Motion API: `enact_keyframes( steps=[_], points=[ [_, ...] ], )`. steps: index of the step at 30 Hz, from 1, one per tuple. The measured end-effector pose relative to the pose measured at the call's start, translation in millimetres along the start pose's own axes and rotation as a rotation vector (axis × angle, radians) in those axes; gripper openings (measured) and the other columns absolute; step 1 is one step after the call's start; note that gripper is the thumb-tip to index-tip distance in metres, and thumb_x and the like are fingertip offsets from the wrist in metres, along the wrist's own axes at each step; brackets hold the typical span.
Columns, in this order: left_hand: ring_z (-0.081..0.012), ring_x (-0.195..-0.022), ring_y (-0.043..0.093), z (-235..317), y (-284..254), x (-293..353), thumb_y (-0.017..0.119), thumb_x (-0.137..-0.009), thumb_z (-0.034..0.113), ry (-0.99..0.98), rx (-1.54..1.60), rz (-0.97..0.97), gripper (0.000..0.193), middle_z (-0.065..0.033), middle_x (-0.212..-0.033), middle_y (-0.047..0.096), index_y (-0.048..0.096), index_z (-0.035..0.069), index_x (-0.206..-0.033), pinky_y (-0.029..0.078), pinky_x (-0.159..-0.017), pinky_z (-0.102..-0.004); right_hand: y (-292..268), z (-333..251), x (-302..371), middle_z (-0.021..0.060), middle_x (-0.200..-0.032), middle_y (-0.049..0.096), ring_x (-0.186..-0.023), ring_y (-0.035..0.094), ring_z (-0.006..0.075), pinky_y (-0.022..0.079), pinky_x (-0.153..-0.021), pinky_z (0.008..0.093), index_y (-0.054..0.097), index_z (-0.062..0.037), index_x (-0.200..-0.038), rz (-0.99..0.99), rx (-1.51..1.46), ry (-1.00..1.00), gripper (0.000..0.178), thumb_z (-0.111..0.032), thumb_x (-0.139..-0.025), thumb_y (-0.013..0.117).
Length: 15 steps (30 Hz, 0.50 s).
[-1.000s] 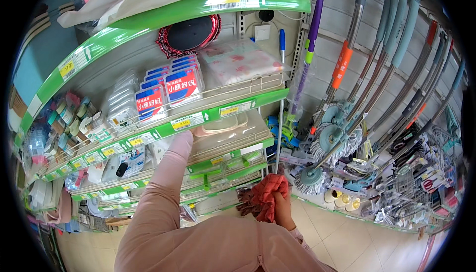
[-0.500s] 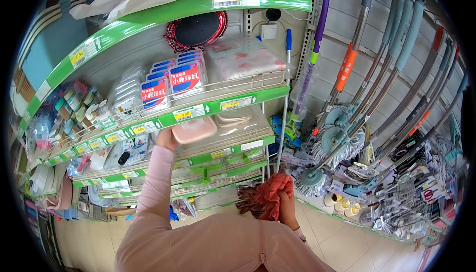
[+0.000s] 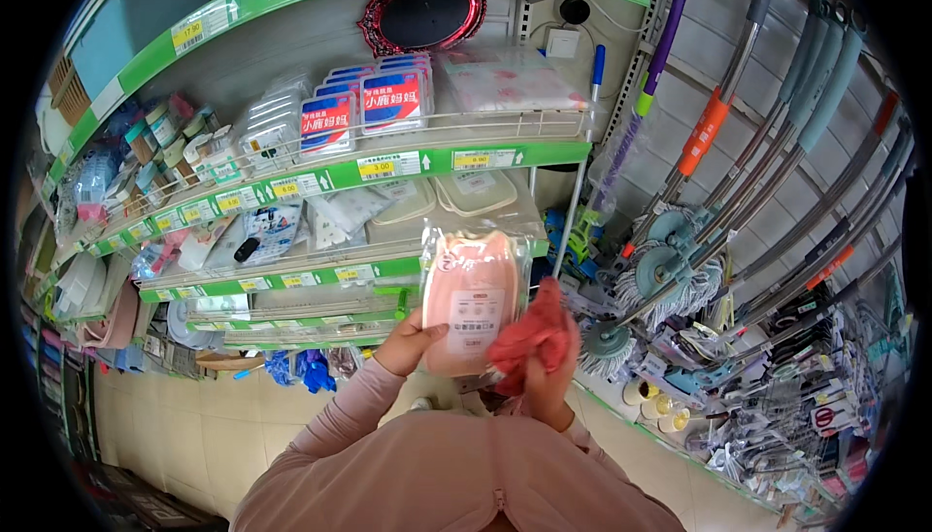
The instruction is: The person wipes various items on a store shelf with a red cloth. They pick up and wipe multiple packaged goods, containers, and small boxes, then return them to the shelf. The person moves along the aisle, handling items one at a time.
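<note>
My left hand (image 3: 408,343) grips the lower left edge of a flat pink pack (image 3: 476,280) in a clear plastic bag, thumb on its front. A pale printed label lies on the front of the pack, which I hold upright before the shelves. Just right of it, my right hand (image 3: 551,382) is closed round a crumpled red cloth (image 3: 532,333). The cloth reaches up to the lower right edge of the pack; whether they touch I cannot tell. Behind the pack, flat cream packs (image 3: 476,190) lie on the middle shelf.
Green-edged shelves (image 3: 379,165) hold red-and-blue boxes (image 3: 392,100), a folded plastic-wrapped cloth (image 3: 510,83) and an oval red-framed mirror (image 3: 424,16). Long-handled mops (image 3: 670,226) hang at the right, above racks of small tools (image 3: 825,415). Blue bagged items (image 3: 313,369) hang low on the left.
The pink pack has come off the middle shelf in my left hand, down and right toward my body. My right hand has raised the red cloth beside it.
</note>
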State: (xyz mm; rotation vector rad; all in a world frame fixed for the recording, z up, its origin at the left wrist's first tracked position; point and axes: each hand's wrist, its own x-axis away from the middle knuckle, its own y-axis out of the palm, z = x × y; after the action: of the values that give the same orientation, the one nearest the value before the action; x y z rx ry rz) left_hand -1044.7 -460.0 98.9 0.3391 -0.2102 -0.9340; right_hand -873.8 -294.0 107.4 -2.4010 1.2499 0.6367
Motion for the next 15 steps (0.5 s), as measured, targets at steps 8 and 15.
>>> enact_keyframes(
  steps=[8, 15],
  points=[
    [-0.0133, -0.117, 0.05, -5.0, 42.6, 25.9, 0.054, -0.095, 0.006, 0.048, -0.135, -0.102, 0.04, -0.0032, -0.127, 0.057, 0.049, 0.003, -0.134, 0.041, -0.099, -0.0301, -0.8, -11.1, -49.4, 0.0177, -0.141, 0.042, -0.133, 0.035, 0.0394, 0.026, -0.109, 0.0526, 0.056, -0.0055, -0.126, -0.221, 0.405, -0.465, 0.055, -0.01, -0.072, 0.065],
    [-0.0121, -0.111, 0.053, -3.8, 47.9, 30.0, 0.055, -0.095, 0.007, 0.052, -0.115, -0.208, 0.034, -0.0011, -0.121, 0.06, 0.054, 0.003, -0.129, 0.042, -0.097, -0.0293, 4.5, -30.6, -17.1, 0.0176, -0.141, 0.041, -0.128, 0.039, 0.0424, 0.029, -0.107, 0.0526, 0.058, -0.0084, -0.123, -0.176, 0.187, -0.438, 0.052, -0.014, -0.072, 0.066]
  ],
)
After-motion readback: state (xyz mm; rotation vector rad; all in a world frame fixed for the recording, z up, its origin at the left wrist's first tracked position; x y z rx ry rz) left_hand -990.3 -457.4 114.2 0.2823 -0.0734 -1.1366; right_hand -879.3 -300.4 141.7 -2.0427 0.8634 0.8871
